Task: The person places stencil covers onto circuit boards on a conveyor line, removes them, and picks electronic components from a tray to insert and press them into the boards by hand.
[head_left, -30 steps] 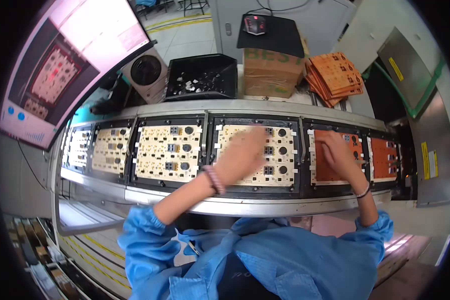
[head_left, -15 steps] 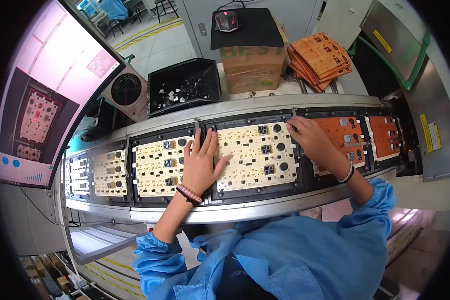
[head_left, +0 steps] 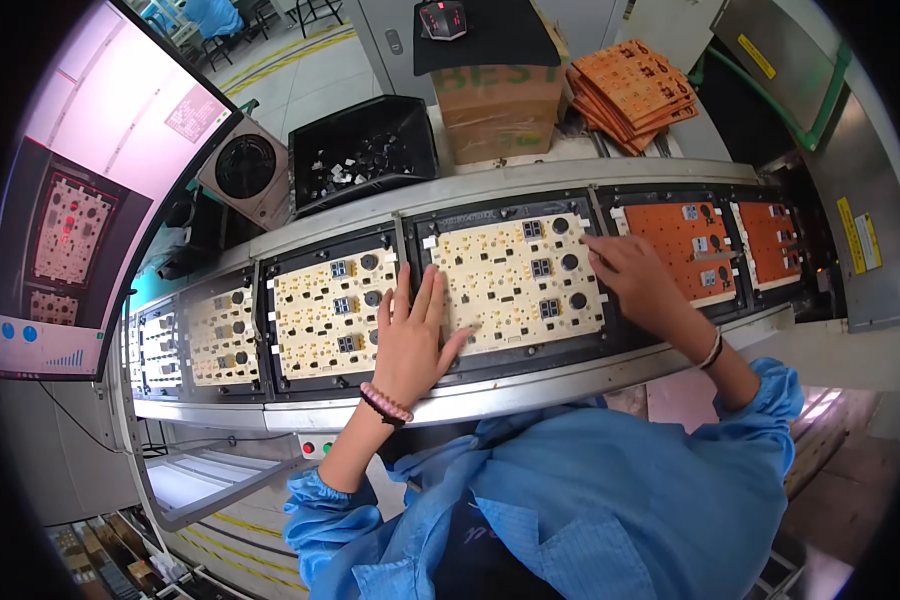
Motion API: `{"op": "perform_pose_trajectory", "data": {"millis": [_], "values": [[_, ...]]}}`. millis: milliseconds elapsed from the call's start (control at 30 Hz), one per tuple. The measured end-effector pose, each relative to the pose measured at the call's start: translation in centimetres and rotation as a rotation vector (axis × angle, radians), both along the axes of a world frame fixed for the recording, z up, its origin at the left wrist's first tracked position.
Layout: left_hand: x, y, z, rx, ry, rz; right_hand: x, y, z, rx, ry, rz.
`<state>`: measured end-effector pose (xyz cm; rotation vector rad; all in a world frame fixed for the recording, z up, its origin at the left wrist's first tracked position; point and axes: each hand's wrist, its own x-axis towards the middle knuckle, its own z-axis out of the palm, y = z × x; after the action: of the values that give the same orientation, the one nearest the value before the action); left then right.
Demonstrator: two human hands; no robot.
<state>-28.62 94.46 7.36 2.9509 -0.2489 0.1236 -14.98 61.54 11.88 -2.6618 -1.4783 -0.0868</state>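
A cream circuit board (head_left: 505,290) with black round parts and small digit displays lies in a black carrier frame (head_left: 510,372) on the conveyor line. My left hand (head_left: 410,335) rests flat along the board's left edge. Its fingers are stretched out and the thumb is spread over the board's lower left corner. At the right edge, near the upper corner, my right hand (head_left: 645,285) has thumb and index finger bent close together. Whatever may be between those fingertips is hidden. Another cream board (head_left: 315,315) sits in the carrier to the left.
Orange boards (head_left: 670,255) stand in carriers on the right. Behind the conveyor are a black bin (head_left: 365,150) of small parts, a cardboard box (head_left: 495,120) with a mouse (head_left: 442,20) on top, and stacked orange boards (head_left: 635,90). A monitor (head_left: 100,200) rises at left.
The view has shifted, with the back items higher. Both hands sit slightly lower along the board's edges; the right fingertips have left the upper corner. Red and green buttons now show below the conveyor.
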Motion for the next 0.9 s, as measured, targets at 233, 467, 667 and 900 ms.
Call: {"op": "perform_pose_trajectory", "data": {"millis": [233, 467, 667, 900], "values": [[-3.9, -0.4, 0.4, 0.039, 0.045, -0.051, -5.0, -1.3, 1.5, -0.091, -0.008, -0.089], [-3.5, -1.3, 0.4, -0.007, -0.018, -0.024, -4.0, 0.2, 1.3, -0.159, -0.064, -0.053], [-1.0, -7.8, 1.5, -0.101, -0.104, -0.198, -1.2, 5.5, 2.5, -0.191, 0.028, -0.058], [0.2, -10.6, 0.6, -0.079, -0.143, -0.255, 2.5, 6.0, 1.2, -0.211, 0.130, 0.109]]}}
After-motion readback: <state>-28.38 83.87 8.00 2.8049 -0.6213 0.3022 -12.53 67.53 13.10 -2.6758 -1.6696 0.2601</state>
